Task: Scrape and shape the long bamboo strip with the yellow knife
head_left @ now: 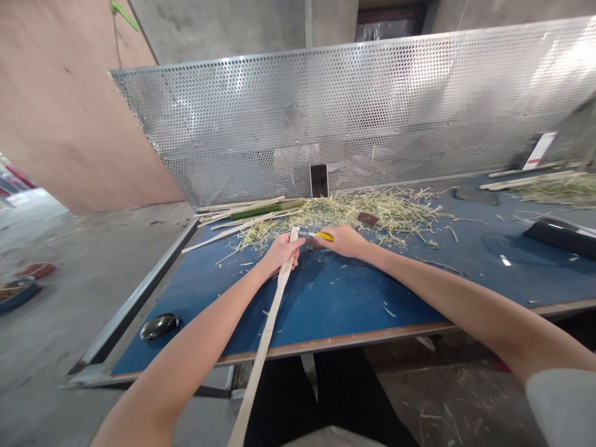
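My left hand (282, 253) is closed round a long pale bamboo strip (269, 323) near its far end, thumb on top. The strip slants down over the table's front edge toward my body, and its far tip looks notched or shaped. In my closed right hand (345, 241) is a yellow-handled knife (325, 236), its blade pointing left at the tip of the strip. Whether the blade touches the strip I cannot tell. A small dark brown piece (313, 244) lies beneath the knife.
Green and pale shavings (400, 208) heap behind my hands, with a brown piece (368, 218) on them. Bamboo strips and a green bamboo piece (265, 210) lie back left. A phone (319, 180) leans against the perforated metal screen (261, 124). A black mouse-like object (159, 326) sits front left.
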Demonstrator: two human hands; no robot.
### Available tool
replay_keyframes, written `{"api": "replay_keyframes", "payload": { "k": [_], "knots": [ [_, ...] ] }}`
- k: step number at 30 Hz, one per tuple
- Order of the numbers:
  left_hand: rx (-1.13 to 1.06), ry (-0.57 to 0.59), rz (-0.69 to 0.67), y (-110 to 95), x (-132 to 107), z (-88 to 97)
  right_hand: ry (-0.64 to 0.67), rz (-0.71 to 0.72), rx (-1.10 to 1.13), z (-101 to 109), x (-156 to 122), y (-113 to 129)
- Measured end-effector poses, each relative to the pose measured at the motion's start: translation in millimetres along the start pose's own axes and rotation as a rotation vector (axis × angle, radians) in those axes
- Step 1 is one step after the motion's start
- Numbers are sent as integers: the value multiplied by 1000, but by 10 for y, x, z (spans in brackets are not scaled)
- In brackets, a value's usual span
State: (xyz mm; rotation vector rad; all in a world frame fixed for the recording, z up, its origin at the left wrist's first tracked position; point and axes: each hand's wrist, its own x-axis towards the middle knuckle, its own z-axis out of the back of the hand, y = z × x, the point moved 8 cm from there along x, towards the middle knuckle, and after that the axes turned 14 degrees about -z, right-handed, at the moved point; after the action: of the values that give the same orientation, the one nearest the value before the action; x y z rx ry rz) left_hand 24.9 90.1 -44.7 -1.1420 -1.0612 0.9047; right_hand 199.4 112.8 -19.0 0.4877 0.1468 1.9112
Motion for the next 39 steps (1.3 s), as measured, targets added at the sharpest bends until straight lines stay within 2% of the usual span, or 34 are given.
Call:
{"api": "replay_keyframes", "payload": {
  "k": [4, 7, 11, 16, 24, 29, 39],
  "knots": [
    [48, 18, 0, -30, -14, -12, 55, 29, -14, -36, -3, 35],
    [74, 0, 7, -39, -12, 0, 60, -31, -44, -24, 6, 30],
    [100, -17, 23, -37, -10, 6, 2, -144, -237, 18, 26, -2],
    [67, -30, 50, 10, -2, 13, -53, -139, -401, 40, 59, 21],
    [-104, -49, 78, 12, 34, -28, -112, -177, -429, 123, 115, 81],
    [-199, 2, 63, -47, 37, -107, -149, -159, -410, 149, 141, 64],
    [-246, 47, 48, -91, 64, -97, -186, -178, -406, 184, 164, 67]
  ]
}}
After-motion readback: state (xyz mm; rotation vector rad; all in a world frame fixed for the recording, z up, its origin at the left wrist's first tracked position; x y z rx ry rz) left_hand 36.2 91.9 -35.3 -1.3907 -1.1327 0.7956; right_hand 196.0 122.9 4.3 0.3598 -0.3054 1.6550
